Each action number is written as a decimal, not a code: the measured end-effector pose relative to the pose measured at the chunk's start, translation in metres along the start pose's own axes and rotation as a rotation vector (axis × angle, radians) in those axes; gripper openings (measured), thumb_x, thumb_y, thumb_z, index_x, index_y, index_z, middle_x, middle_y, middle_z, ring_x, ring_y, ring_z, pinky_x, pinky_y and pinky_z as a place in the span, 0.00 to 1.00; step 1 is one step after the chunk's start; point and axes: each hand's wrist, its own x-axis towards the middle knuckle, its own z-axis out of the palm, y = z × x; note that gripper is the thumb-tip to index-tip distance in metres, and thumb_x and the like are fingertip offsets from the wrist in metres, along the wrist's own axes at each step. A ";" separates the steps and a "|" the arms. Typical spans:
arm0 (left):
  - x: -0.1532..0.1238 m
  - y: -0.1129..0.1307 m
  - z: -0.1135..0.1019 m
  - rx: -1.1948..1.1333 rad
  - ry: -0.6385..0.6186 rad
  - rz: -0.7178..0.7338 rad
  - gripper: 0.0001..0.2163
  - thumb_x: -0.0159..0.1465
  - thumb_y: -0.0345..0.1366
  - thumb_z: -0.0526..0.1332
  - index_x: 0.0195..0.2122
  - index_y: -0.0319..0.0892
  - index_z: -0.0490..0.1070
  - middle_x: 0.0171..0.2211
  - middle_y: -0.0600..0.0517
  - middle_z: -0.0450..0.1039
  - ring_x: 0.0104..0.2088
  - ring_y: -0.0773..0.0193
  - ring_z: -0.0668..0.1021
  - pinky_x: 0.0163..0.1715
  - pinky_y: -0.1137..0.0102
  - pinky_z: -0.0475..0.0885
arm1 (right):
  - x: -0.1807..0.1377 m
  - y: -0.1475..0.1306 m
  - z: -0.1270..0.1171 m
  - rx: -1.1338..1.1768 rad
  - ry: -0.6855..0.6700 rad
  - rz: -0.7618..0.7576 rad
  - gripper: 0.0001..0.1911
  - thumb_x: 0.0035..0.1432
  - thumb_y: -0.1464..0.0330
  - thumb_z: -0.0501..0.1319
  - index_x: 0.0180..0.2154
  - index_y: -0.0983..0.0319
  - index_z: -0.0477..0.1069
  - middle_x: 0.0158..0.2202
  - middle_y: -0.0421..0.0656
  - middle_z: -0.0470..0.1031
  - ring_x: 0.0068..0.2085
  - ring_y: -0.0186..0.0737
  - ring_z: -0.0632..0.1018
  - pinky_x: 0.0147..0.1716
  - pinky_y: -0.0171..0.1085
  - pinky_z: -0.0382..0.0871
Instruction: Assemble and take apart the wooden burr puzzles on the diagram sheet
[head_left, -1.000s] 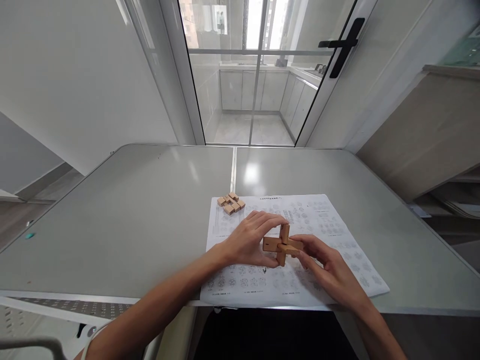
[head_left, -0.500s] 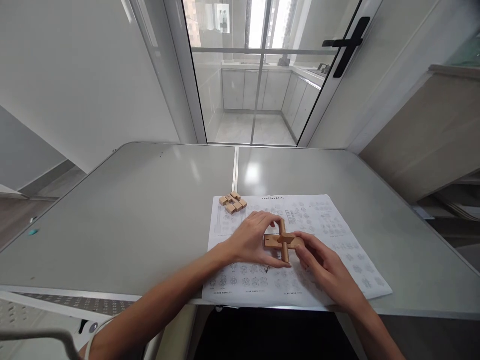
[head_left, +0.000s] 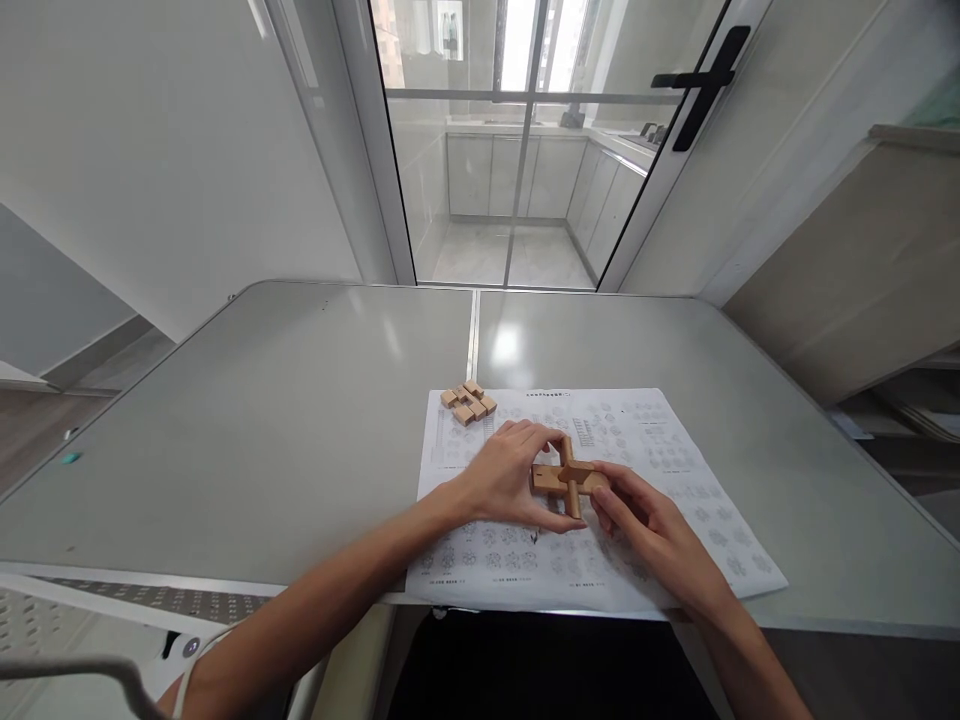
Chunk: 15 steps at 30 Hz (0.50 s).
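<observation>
A cross-shaped wooden puzzle (head_left: 566, 477) of interlocked bars sits just above a printed instruction sheet (head_left: 675, 470). My left hand (head_left: 504, 478) grips its left side, thumb beneath and fingers curled over the top. My right hand (head_left: 651, 532) pinches the puzzle's right arm with its fingertips. A small cluster of loose wooden pieces (head_left: 468, 402) lies on the sheet's far left corner, apart from both hands.
The sheet lies on a grey table (head_left: 285, 430) with a seam down its middle, its near edge just below my wrists. A glass door (head_left: 517, 140) with a black handle stands behind the table. A small teal object (head_left: 70, 458) sits at the table's left edge.
The puzzle has been turned slightly between my fingers and sits a little lower over the sheet. Both hands keep their grip.
</observation>
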 end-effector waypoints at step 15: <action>0.001 -0.003 -0.003 -0.066 -0.075 0.062 0.36 0.53 0.54 0.78 0.57 0.43 0.67 0.50 0.44 0.78 0.48 0.51 0.80 0.54 0.56 0.71 | -0.005 0.003 -0.001 0.179 -0.035 0.078 0.21 0.71 0.51 0.63 0.57 0.56 0.76 0.33 0.40 0.74 0.36 0.42 0.75 0.43 0.41 0.73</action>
